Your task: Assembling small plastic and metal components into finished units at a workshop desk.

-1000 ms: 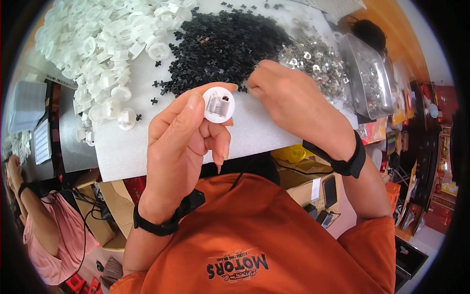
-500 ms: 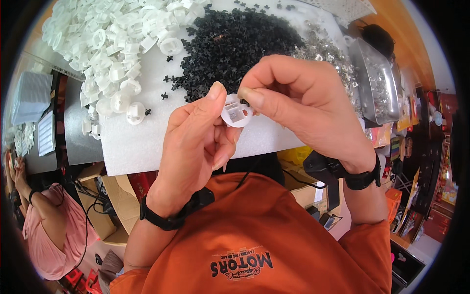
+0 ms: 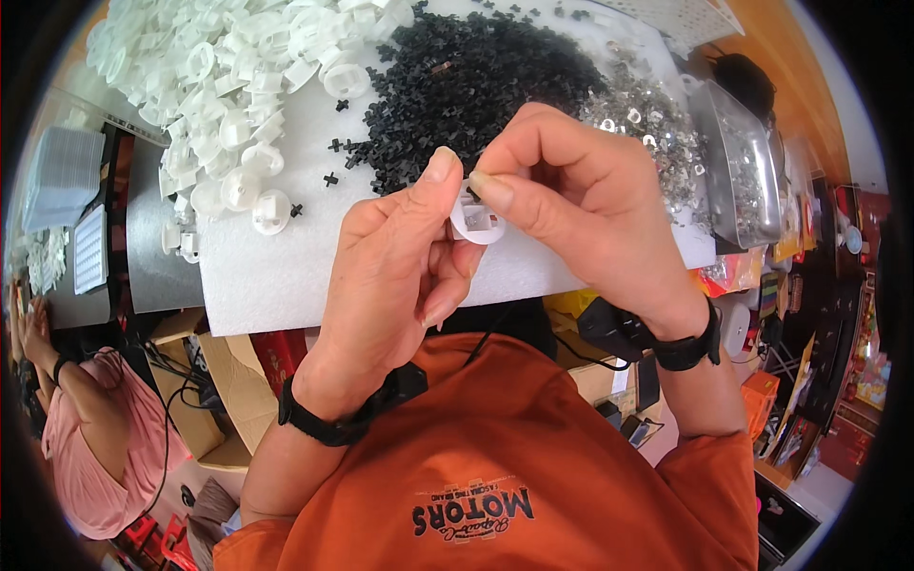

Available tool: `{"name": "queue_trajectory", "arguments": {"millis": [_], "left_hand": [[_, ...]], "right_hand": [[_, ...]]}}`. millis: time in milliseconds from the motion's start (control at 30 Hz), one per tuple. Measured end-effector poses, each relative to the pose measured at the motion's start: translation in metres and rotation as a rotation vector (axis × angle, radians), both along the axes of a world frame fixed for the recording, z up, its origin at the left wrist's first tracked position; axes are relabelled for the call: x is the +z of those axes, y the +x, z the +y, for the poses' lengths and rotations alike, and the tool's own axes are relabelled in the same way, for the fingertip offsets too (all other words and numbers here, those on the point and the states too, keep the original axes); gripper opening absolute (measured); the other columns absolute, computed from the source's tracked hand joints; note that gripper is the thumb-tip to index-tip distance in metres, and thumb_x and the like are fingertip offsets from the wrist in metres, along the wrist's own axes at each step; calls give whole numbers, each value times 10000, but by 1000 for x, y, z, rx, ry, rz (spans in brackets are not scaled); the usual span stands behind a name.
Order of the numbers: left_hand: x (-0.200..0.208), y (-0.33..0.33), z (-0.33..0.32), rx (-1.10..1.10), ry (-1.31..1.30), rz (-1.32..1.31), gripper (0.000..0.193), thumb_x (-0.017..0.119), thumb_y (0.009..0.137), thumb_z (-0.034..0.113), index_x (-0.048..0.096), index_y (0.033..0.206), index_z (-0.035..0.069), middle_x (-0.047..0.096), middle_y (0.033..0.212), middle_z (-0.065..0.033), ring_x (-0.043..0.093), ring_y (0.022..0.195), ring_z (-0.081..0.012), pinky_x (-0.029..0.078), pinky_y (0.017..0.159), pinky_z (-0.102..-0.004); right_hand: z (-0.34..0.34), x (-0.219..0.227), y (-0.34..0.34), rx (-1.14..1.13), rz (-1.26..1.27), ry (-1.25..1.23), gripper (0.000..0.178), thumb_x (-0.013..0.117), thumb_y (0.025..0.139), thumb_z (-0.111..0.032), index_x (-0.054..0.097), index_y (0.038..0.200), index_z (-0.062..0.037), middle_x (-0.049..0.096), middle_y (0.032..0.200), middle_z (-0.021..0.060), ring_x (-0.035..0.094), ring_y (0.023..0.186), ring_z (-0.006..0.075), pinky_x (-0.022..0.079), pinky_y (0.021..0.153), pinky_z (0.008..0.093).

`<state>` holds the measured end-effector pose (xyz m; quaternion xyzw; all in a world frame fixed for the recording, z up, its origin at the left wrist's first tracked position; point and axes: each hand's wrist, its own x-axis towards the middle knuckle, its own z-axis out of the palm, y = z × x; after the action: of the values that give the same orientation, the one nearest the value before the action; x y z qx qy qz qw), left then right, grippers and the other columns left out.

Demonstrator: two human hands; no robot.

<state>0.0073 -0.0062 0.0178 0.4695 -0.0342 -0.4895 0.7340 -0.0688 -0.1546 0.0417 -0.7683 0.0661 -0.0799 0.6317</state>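
Note:
Between the thumb and fingers of my left hand point(image 3: 386, 252) is a round white plastic part point(image 3: 483, 231) with a square recess in its face. My right hand point(image 3: 586, 195) pinches at the upper edge of that part, thumb against forefinger. A bit of a small black cross-shaped piece point(image 3: 471, 193) shows under those fingertips, against the white part; most of it is covered. Just beyond my hands lies a heap of the same black cross-shaped pieces point(image 3: 457, 86).
White plastic parts point(image 3: 228, 76) pile up at the far left of a white foam sheet point(image 3: 276, 285). Small shiny metal pieces point(image 3: 657, 133) lie at the right, beside a metal tray point(image 3: 733, 209). Another person in pink point(image 3: 114, 419) sits at the left. Cardboard boxes point(image 3: 238, 381) stand below the table edge.
Both hands and the white part have shifted slightly right in the picture. The right thumb and fingertips now cover more of the white part's upper edge.

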Motion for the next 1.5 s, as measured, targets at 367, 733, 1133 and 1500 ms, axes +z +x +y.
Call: {"name": "queue_trajectory", "arguments": {"millis": [367,733,1133,1500], "left_hand": [[-1,-1,-1,32,15,22,449,491,950,408,573,721,30,512,560,-35,366,351,-63,230,315,-199],[-5,-2,2,14,-44,39,467,460,961,416,587,746,21,503,576,-27,371,363,-67,243,317,-199],[-6,-1,2,-6,-61,29,438,400,986,379,556,800,14,549,637,-70,369,340,-88,263,306,-203],[-6,-2,3,-7,-59,7,433,395,989,384,550,816,18,518,619,-49,329,359,-72,252,324,-199]], "right_hand": [[-3,17,11,177,-88,-636,107,595,867,-83,534,830,-3,493,730,12,444,636,67,361,564,219],[-3,26,6,108,228,-250,139,603,887,-130,547,832,-16,459,674,-34,377,596,29,314,493,220],[-3,22,9,122,277,-269,192,589,905,-182,550,816,-16,475,669,-43,377,588,20,308,490,201],[-3,10,12,145,-81,-638,158,568,896,-122,527,816,7,504,683,64,496,627,158,403,574,284]]}}
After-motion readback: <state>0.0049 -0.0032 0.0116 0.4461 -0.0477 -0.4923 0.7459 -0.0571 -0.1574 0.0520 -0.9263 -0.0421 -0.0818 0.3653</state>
